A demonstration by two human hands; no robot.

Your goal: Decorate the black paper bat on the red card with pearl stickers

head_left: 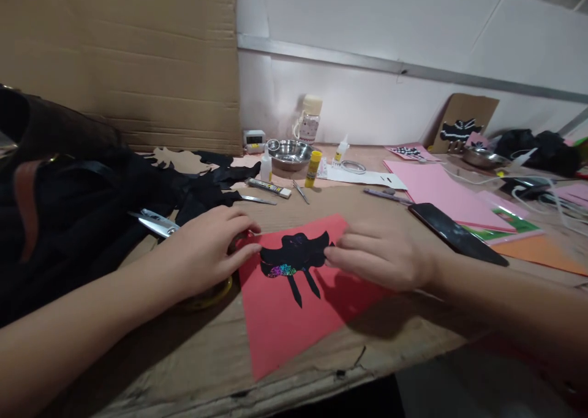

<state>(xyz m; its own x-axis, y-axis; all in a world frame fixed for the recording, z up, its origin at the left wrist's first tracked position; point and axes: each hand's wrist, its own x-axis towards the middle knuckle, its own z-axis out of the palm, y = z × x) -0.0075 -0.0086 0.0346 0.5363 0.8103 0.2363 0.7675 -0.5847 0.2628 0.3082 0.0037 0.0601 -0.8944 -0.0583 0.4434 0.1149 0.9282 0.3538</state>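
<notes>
A black paper cut-out point(296, 252) lies on a sheet of red paper point(275, 338) in front of me. It has a wavy cloud-like outline, two pointed strips hanging down and a patch of multicoloured glitter at its lower left. My left hand point(214, 249) rests at the paper's left edge, thumb and fingers apart, the thumb tip close to the cut-out's left end. At the other end, my right hand point(383, 252) is closed, its thumb and forefinger pinching the cut-out's right tip. Beneath my left wrist, a yellow scissors handle point(206, 298) partly shows.
Metal scissors point(156, 223) and black cloth-like scraps point(202, 182) lie left. Behind the paper stand a glue stick point(313, 169), a glue bottle point(266, 165), a steel bowl point(291, 153) and tweezers point(301, 191). A phone point(454, 231) and pink sheets point(445, 191) lie right.
</notes>
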